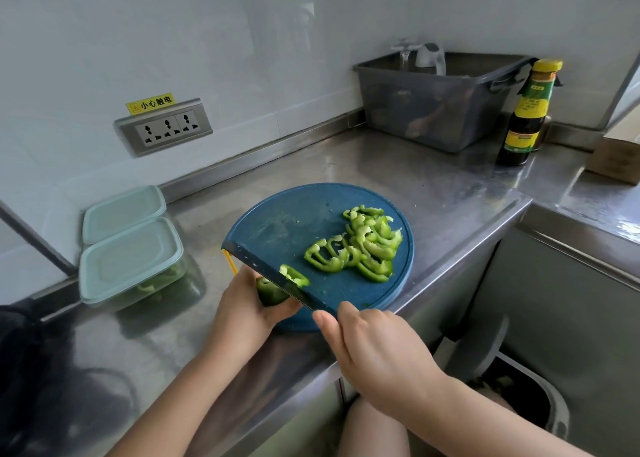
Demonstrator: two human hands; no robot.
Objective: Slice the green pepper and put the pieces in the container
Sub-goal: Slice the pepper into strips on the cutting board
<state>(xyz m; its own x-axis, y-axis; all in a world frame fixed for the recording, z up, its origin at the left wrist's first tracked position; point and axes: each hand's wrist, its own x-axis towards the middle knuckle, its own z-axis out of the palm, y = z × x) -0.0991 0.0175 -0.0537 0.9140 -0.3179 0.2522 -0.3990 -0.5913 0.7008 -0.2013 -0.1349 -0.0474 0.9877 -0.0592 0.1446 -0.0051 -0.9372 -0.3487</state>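
A round blue cutting board (308, 207) lies on the steel counter. A pile of green pepper slices (367, 245) covers its right half. My left hand (242, 307) holds the remaining pepper stub (268, 293) at the board's near left edge. My right hand (374, 345) grips a dark-bladed knife (313, 300), whose blade stands against the stub. One fresh slice (294, 275) lies just right of the blade. At the left, a clear container (131, 266) with a pale green lid holds some green pieces.
A second lidded container (124, 212) sits behind the first. A grey tub (440, 110), a sauce bottle (523, 117) and a cardboard box (616, 158) stand at the back right. A wall socket (162, 127) is at the left. A bin (519, 390) stands below the counter edge.
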